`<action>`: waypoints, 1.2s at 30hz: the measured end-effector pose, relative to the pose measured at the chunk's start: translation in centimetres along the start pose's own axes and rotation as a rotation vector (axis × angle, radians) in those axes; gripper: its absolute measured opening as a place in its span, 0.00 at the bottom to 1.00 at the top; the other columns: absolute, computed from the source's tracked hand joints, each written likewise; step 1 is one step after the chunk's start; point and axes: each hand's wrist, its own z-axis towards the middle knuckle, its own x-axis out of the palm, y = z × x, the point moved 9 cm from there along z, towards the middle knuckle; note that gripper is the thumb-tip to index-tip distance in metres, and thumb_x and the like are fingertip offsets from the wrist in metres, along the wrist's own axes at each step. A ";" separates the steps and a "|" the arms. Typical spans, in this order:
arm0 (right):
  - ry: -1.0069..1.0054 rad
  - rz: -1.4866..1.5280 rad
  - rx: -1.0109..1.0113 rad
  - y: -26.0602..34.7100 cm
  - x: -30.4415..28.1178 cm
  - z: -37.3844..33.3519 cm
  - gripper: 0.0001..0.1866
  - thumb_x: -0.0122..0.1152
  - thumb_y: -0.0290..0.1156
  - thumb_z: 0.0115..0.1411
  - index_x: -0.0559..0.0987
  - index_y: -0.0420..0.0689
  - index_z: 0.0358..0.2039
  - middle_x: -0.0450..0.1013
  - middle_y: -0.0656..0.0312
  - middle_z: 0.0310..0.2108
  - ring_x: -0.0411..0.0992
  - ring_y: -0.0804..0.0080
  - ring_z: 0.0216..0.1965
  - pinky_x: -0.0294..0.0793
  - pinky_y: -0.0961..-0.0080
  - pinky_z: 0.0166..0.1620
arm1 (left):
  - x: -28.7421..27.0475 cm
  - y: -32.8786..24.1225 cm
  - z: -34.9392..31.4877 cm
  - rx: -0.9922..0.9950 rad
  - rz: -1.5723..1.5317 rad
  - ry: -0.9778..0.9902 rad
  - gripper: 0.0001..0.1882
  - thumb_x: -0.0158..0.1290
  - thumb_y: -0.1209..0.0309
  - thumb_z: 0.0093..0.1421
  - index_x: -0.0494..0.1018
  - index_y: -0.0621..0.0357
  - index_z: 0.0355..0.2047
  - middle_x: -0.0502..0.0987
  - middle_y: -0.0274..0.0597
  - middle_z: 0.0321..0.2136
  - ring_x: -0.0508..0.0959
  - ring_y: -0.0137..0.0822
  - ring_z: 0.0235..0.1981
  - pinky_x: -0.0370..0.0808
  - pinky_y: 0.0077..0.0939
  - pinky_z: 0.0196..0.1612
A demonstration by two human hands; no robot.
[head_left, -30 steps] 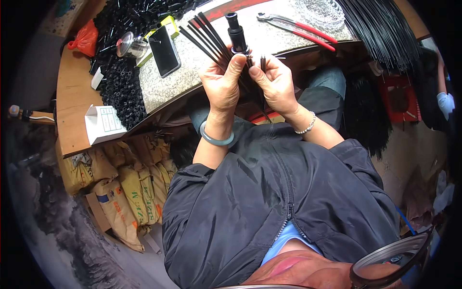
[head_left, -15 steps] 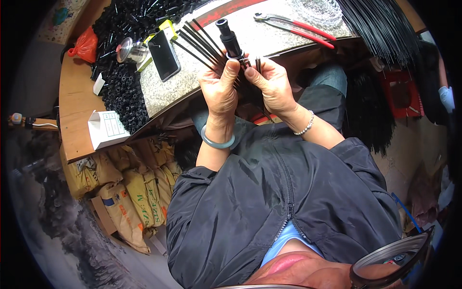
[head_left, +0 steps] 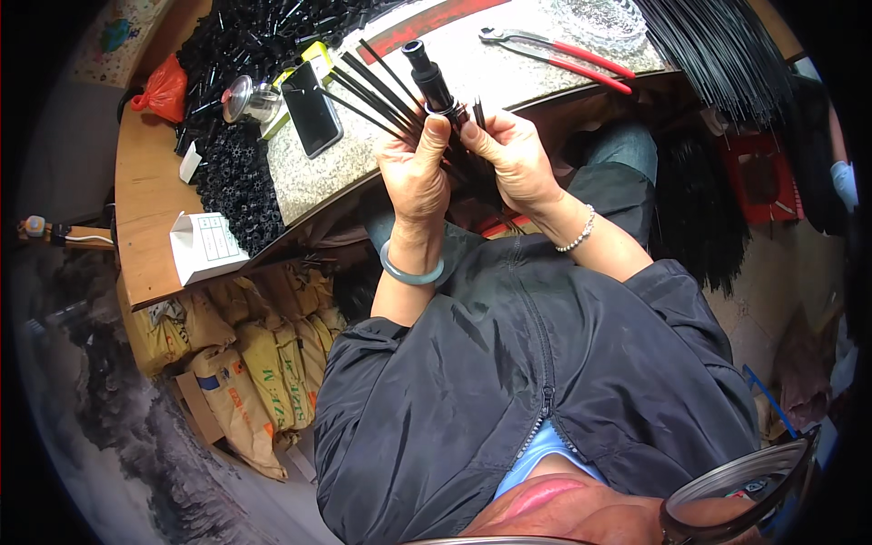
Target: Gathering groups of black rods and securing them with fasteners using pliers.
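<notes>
My left hand grips a bunch of thin black rods that fan out up and to the left, together with a black cylindrical hub that points away from me. A grey-green bangle sits on that wrist. My right hand is just to the right, its fingers pinching a short black rod beside the hub. A beaded bracelet is on that wrist. Both hands are held over the near edge of the stone-topped table.
On the table lie a dark phone, red-handled pliers, a small metal-lidded jar and heaps of black tubular parts. A white box sits at the wooden edge. Long black rods hang at right. Yellow sacks lie below.
The hub and the fanned rods have tilted and shifted slightly left in my hands. My right fingers have moved up against the hub with a short rod.
</notes>
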 end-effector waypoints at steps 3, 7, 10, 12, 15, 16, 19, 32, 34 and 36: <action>0.035 0.062 0.084 -0.7 0.1 0.6 0.11 0.61 0.33 0.55 0.77 0.37 0.32 0.74 0.65 0.26 0.67 0.87 0.28 0.67 0.89 0.32 | 0.1 0.1 0.3 0.028 0.009 -0.009 0.12 0.56 0.69 0.55 0.73 0.63 0.37 0.77 0.36 0.30 0.75 0.25 0.30 0.71 0.17 0.36; 0.002 -0.046 0.008 0.4 0.2 0.5 0.09 0.60 0.30 0.56 0.76 0.36 0.31 0.74 0.65 0.27 0.68 0.85 0.29 0.69 0.88 0.35 | 0.3 -0.1 0.5 0.066 0.136 -0.007 0.11 0.56 0.72 0.55 0.73 0.63 0.37 0.76 0.34 0.30 0.73 0.24 0.31 0.70 0.17 0.38; -0.021 0.060 0.010 1.1 1.2 0.3 0.05 0.59 0.25 0.56 0.75 0.40 0.33 0.74 0.65 0.32 0.69 0.84 0.32 0.69 0.86 0.41 | 0.8 -1.5 0.4 0.163 0.240 -0.018 0.12 0.57 0.75 0.54 0.72 0.64 0.38 0.76 0.34 0.30 0.73 0.24 0.31 0.70 0.17 0.38; -0.013 0.038 -0.044 1.4 1.0 0.1 0.05 0.59 0.24 0.55 0.75 0.40 0.33 0.74 0.64 0.33 0.70 0.83 0.33 0.69 0.86 0.42 | -0.1 -0.8 0.0 0.123 0.248 -0.034 0.15 0.57 0.74 0.53 0.71 0.64 0.41 0.76 0.40 0.35 0.76 0.30 0.35 0.73 0.22 0.41; -0.093 0.019 -0.034 0.7 -0.3 0.1 0.06 0.63 0.27 0.53 0.78 0.38 0.28 0.74 0.66 0.26 0.69 0.85 0.28 0.69 0.88 0.34 | 0.0 -0.9 0.1 0.146 0.196 -0.088 0.10 0.57 0.76 0.54 0.72 0.67 0.36 0.77 0.40 0.30 0.75 0.25 0.31 0.71 0.18 0.38; -0.093 0.019 -0.039 0.8 -0.3 0.1 0.06 0.63 0.27 0.53 0.78 0.38 0.28 0.74 0.66 0.26 0.69 0.85 0.28 0.69 0.88 0.34 | 0.1 -0.9 0.1 0.147 0.195 -0.084 0.10 0.57 0.76 0.54 0.72 0.67 0.36 0.77 0.40 0.30 0.75 0.25 0.31 0.71 0.18 0.38; -0.057 0.022 0.052 0.2 -0.6 0.5 0.06 0.63 0.28 0.53 0.78 0.39 0.28 0.74 0.67 0.25 0.68 0.87 0.27 0.68 0.88 0.32 | -0.1 -0.6 0.1 0.123 0.192 -0.059 0.11 0.57 0.74 0.54 0.73 0.66 0.37 0.77 0.39 0.30 0.75 0.25 0.31 0.71 0.18 0.38; 0.114 0.086 0.172 0.2 0.2 1.4 0.06 0.61 0.29 0.55 0.77 0.39 0.30 0.74 0.68 0.26 0.67 0.87 0.27 0.67 0.90 0.32 | -0.5 0.2 0.5 0.102 0.147 -0.056 0.11 0.57 0.72 0.55 0.73 0.65 0.36 0.77 0.39 0.31 0.75 0.26 0.31 0.71 0.19 0.38; 0.071 0.066 0.121 0.2 0.4 1.4 0.06 0.61 0.28 0.55 0.77 0.39 0.31 0.74 0.67 0.27 0.68 0.87 0.28 0.67 0.89 0.33 | -0.9 0.3 0.6 0.107 0.130 -0.077 0.11 0.57 0.71 0.55 0.73 0.65 0.36 0.77 0.39 0.31 0.75 0.26 0.31 0.71 0.19 0.38; 0.024 0.045 0.072 0.3 0.4 1.0 0.06 0.61 0.27 0.54 0.77 0.39 0.31 0.74 0.67 0.28 0.68 0.87 0.29 0.68 0.89 0.34 | -0.8 0.3 0.4 0.098 0.119 -0.084 0.11 0.57 0.72 0.54 0.73 0.65 0.36 0.78 0.39 0.30 0.76 0.26 0.30 0.71 0.19 0.38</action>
